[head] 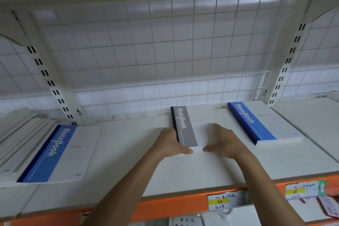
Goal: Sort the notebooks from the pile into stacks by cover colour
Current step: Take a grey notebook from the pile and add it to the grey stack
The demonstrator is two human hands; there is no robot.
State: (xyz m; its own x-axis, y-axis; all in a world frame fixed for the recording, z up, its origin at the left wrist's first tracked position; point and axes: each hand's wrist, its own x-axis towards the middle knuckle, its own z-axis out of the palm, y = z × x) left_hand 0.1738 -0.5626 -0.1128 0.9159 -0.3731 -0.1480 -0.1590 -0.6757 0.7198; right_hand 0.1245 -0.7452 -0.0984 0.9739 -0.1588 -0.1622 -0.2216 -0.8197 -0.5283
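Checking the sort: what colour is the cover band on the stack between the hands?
Grey, with a dark spine, on the middle stack; head view.

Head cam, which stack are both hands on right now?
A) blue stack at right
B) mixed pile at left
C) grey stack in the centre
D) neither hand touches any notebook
C: the left hand and right hand flank the grey stack with thumbs at its near edge, while the blue stack at right and the pile at left lie untouched.
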